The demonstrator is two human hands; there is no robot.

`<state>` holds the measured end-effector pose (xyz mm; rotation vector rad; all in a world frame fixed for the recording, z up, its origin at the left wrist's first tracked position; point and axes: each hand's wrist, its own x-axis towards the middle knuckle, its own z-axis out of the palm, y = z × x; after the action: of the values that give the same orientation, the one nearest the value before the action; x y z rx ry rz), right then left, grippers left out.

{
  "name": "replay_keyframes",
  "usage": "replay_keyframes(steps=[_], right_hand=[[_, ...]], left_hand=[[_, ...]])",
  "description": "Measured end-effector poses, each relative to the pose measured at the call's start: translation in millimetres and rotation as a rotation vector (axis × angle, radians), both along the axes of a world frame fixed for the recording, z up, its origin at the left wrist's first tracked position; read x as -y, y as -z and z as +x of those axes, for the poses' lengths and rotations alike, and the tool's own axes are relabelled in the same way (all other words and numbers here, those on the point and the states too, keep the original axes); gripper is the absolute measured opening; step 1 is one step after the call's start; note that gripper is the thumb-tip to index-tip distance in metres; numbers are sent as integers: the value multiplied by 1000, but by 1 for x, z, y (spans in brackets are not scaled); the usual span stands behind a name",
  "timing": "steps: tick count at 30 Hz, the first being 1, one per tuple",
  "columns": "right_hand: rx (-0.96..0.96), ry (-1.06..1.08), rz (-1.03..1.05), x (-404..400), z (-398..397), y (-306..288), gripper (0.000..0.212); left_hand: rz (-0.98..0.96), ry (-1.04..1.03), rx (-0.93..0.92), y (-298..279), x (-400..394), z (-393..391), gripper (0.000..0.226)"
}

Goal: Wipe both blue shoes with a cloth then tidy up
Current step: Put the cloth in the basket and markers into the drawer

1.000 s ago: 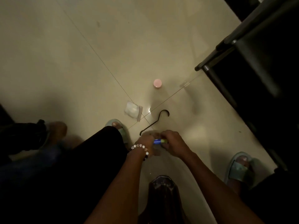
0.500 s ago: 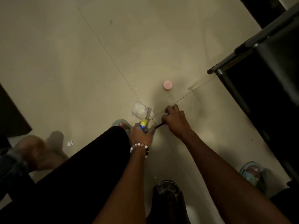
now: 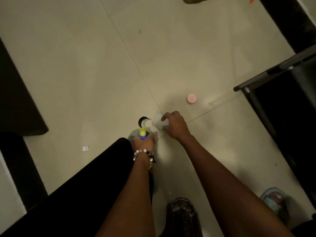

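At the far left a dark piece of furniture (image 3: 18,100) edges onto the pale tiled floor (image 3: 85,57). A small white scrap of paper (image 3: 85,148) lies on the tiles near the person's black-clad leg (image 3: 82,185), which crosses the near left.

The left hand (image 3: 144,142), with a beaded bracelet (image 3: 143,153) at its wrist, is curled round a small blue tube with a yellow cap (image 3: 142,132); the cap points away from the person. That hand also appears to hold a thin black hook (image 3: 141,120), whose curved end shows just beyond the cap, though the grip on it is not clear. Under the hand the toe of a light blue-green slipper (image 3: 133,135) peeks out.

Just right of the tube, the right hand (image 3: 174,127) is down at the floor with its fingers curled round a white cloth or pouch (image 3: 158,123); blur keeps me from telling which it is. The two hands are close together but apart.

Farther right and farther off, a round pink lid (image 3: 192,98) sits alone on a tile. At the top edge part of a tan sandal (image 3: 196,0) shows. Near the bottom centre stands a dark faceted object (image 3: 182,218). At the near right the other foot wears a matching blue-green slipper (image 3: 273,201). A dark metal-framed rack (image 3: 273,108) fills the right side.
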<state>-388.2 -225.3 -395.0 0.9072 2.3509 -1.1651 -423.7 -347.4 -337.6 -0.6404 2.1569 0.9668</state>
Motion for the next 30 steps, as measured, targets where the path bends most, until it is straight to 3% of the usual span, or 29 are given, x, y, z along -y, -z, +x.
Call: replay_keyframes(steps=[2, 4, 10, 15, 16, 17, 19, 20, 22, 25, 28, 30], right_hand=[[68, -64, 44, 18, -5, 17, 36], [-14, 73, 45, 21, -5, 19, 31], [-212, 575, -327, 9, 19, -38, 16], [-237, 560, -622, -30, 39, -66, 16], [-228, 586, -572, -41, 38, -61, 15], [-199, 580, -394, -51, 33, -52, 16], [-85, 393, 100, -68, 22, -30, 26], [-22, 239, 225, -74, 15, -18, 37], [126, -86, 278, -79, 4, 5, 54], [215, -336, 430, -71, 6, 32, 43], [162, -316, 474, -58, 38, 26, 32], [96, -102, 374, -48, 66, 9, 28]], left_hand=[[1, -73, 30, 0, 2, -9, 7], [40, -122, 67, 3, -2, -18, 13], [152, -113, 52, 5, -21, -15, 24], [318, -48, 182, -12, -35, -8, 33], [308, -63, 168, -12, -37, -9, 32], [290, -90, 153, -10, -38, -9, 31], [270, -151, 130, -8, -39, -10, 31], [261, -164, 121, -7, -39, -9, 31], [232, -140, 112, -3, -37, -5, 32], [193, -113, 101, 1, -34, 3, 32], [200, -105, 111, -4, -33, 13, 35], [197, -49, 109, -14, -33, 18, 30]])
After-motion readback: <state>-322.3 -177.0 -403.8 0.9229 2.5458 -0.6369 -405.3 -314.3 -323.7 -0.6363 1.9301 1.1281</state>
